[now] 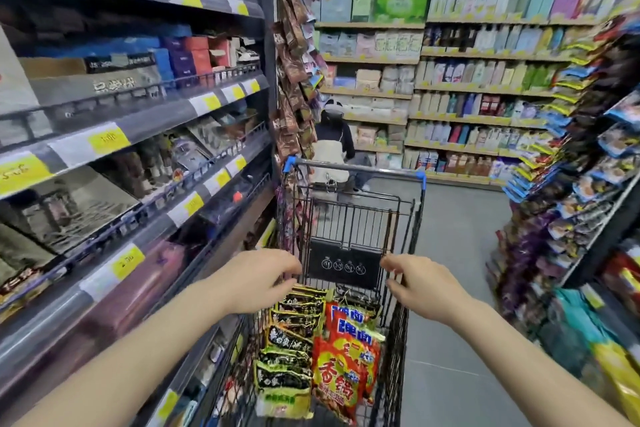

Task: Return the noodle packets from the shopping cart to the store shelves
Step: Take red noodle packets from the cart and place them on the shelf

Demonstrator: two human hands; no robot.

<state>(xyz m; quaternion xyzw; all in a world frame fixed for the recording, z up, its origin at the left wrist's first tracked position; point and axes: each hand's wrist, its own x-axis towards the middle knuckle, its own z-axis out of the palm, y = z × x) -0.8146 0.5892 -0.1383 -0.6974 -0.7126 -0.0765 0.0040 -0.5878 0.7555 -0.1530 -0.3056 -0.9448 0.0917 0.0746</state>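
Observation:
A black wire shopping cart (414, 218) with a blue-tipped handle stands in the aisle in front of me. Its basket holds a row of black-and-green noodle packets (287, 340) on the left and red-and-orange noodle packets (346, 360) on the right. My left hand (256, 279) hovers over the basket's left side with its fingers loosely curled and nothing in them. My right hand (419, 286) hovers over the right side, likewise loosely curled and holding nothing. Both fingertips are close to the cart's black seat panel (343, 262); whether they touch the wire is unclear.
Grey shelves (138, 135) with yellow price tags run close along my left. A rack of bagged snacks (571, 184) lines the right. Hanging packets (291, 62) sit at the left shelf's end. A person (332, 139) crouches beyond the cart, before a back wall of shelves (485, 87).

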